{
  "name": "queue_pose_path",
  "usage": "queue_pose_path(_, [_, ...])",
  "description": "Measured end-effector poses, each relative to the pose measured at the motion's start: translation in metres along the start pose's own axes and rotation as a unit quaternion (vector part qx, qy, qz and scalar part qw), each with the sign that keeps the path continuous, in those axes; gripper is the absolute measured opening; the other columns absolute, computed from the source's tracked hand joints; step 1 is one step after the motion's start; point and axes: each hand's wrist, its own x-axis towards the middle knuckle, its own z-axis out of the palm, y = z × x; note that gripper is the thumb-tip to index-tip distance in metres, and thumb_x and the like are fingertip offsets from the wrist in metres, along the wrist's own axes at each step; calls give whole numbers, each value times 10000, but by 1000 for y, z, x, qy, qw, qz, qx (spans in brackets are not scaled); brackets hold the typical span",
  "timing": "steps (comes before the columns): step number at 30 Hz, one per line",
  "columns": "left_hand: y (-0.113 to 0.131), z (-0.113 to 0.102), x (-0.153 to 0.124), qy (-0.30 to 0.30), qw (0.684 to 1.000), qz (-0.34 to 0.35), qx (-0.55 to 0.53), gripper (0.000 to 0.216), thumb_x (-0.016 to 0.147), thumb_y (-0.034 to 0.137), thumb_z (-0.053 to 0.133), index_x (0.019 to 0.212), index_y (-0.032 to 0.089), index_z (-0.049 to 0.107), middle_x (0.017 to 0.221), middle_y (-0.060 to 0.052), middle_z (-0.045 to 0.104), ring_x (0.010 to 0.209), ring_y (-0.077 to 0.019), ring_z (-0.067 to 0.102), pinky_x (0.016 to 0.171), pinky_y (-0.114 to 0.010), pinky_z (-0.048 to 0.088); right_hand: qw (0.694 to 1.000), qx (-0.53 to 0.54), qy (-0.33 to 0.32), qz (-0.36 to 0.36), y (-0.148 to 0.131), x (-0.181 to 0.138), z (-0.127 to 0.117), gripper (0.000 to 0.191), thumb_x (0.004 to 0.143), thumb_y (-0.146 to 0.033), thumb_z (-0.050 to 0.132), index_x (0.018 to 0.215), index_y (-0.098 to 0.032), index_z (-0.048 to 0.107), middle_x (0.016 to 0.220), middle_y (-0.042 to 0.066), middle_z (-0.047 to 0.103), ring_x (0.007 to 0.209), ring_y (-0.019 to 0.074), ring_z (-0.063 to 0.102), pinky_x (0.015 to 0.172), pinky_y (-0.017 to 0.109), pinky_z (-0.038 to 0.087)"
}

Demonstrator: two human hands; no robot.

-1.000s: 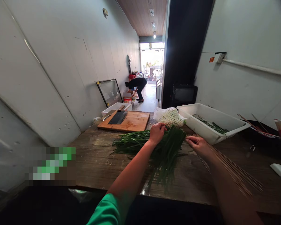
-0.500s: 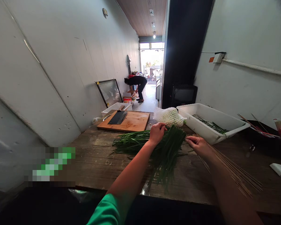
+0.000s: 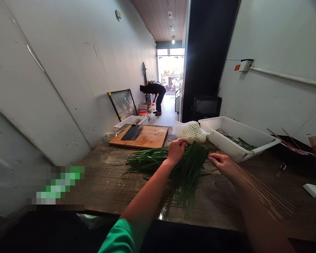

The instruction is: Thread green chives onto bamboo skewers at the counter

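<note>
A loose pile of long green chives [image 3: 185,172] lies across the dark wooden table [image 3: 107,186]. My left hand [image 3: 177,149] rests on the far end of the pile, fingers curled over the leaves. My right hand [image 3: 222,163] sits at the pile's right edge, fingers pinched on the tips of a bundle of thin bamboo skewers [image 3: 263,193] that runs back under my forearm.
A wooden cutting board [image 3: 150,137] with a cleaver [image 3: 132,131] lies at the back of the table. A white mesh bag [image 3: 190,131] and a white tub [image 3: 252,135] holding a few chives stand at the back right. A person [image 3: 153,95] bends over boxes down the corridor.
My hands have hardly moved. The person in the corridor has straightened up a little.
</note>
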Motion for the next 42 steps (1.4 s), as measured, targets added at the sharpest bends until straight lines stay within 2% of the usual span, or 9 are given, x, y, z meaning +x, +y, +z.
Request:
queue_pose_path(9, [-2,2,-1,-9,1000,-6,-2,202,814,145,526,909,175,701,757,-12,722,689,-122,639,725,-240,484,1000,6,1,1,2,-1,1,372,749,-468,536,823,-147,708,712,42,681,641,171,573,584,268,427])
queue_pose_path(16, [1,2,-3,-73,995,59,39,191,819,206,552,914,192,717,919,-40,728,849,-151,651,808,-249,465,1000,2,1,7,4,1,1,376,740,-466,541,821,-142,713,750,58,693,673,186,590,603,276,434])
queue_pose_path(19, [-4,-10,3,-37,995,21,86,238,856,298,512,896,190,720,891,-54,726,827,-160,644,779,-263,456,1000,15,16,9,5,2,0,366,717,-466,561,806,-149,720,787,67,706,707,197,607,613,277,444])
queue_pose_path(21, [-9,-18,7,-30,990,-12,135,225,852,288,516,905,203,718,898,-54,720,842,-171,637,802,-289,440,999,29,25,15,7,2,-2,359,698,-471,576,794,-158,725,784,64,711,702,196,611,612,276,449])
queue_pose_path(25, [-14,-24,6,-133,961,-13,241,116,761,257,626,802,230,731,895,-59,709,913,-229,614,896,-387,379,998,41,29,31,8,3,-3,366,672,-482,597,791,-162,731,742,56,711,667,191,606,594,278,449])
queue_pose_path(28, [-15,-21,3,-187,944,-20,270,94,716,225,661,775,233,734,881,-68,706,923,-254,609,911,-420,358,998,38,32,30,6,3,-3,351,666,-478,595,762,-168,729,714,49,705,645,186,598,592,279,448])
queue_pose_path(34, [-18,-14,3,-150,953,-34,261,118,678,212,685,784,238,730,877,-76,704,923,-263,608,918,-418,357,998,34,27,36,6,3,-1,352,669,-470,578,767,-166,728,699,45,699,627,183,589,575,281,444])
queue_pose_path(39, [-19,-13,4,-161,941,-36,296,83,697,193,651,741,204,719,828,-90,703,874,-258,622,904,-420,360,999,20,29,32,9,3,-1,355,681,-460,572,798,-163,728,755,51,717,693,197,615,617,289,458])
queue_pose_path(42, [-15,-14,3,-145,944,-21,295,122,735,177,596,760,182,715,854,-110,700,891,-258,618,898,-421,360,999,20,30,34,9,3,-2,361,683,-462,572,800,-158,728,774,58,722,707,205,623,630,296,466])
